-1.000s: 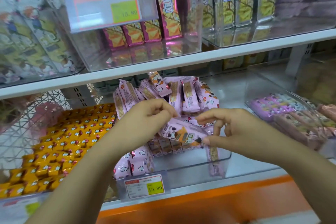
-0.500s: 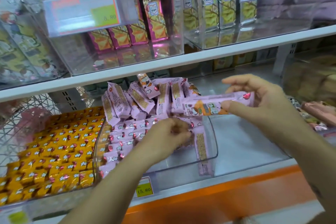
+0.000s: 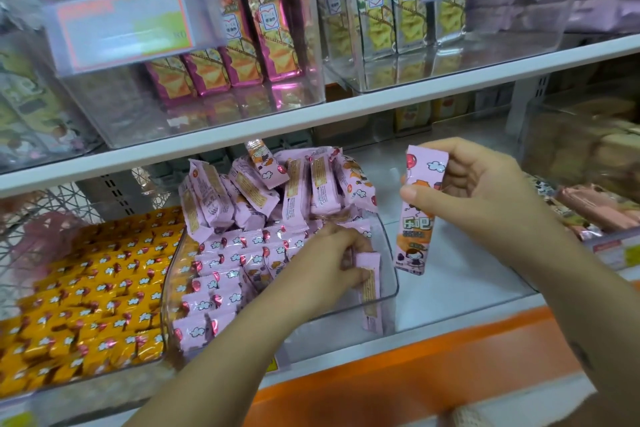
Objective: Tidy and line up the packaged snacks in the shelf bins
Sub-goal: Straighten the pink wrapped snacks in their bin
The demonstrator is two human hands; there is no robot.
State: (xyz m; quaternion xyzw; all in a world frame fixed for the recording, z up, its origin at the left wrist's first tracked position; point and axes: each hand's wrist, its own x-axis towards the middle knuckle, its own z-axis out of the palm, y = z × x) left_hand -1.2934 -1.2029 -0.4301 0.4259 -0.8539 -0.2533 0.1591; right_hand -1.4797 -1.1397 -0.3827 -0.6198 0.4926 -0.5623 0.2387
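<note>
Packet (image 3: 415, 239) turned upright in right hand (image 3: 491, 204), left hand (image 3: 322, 270) holding second packet (image 3: 370, 284)

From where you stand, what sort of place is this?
Most likely a shop's snack aisle. A price tag fronts a clear bin, identical pink packs and yellow packs fill other bins in rows, and everything sits on a white shelf with another level below.

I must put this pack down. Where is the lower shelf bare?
Bare shelf lies between the clear bin and the right-hand bin. The clear bin's front is partly bare; its back and left are crowded with pink packs.
</note>
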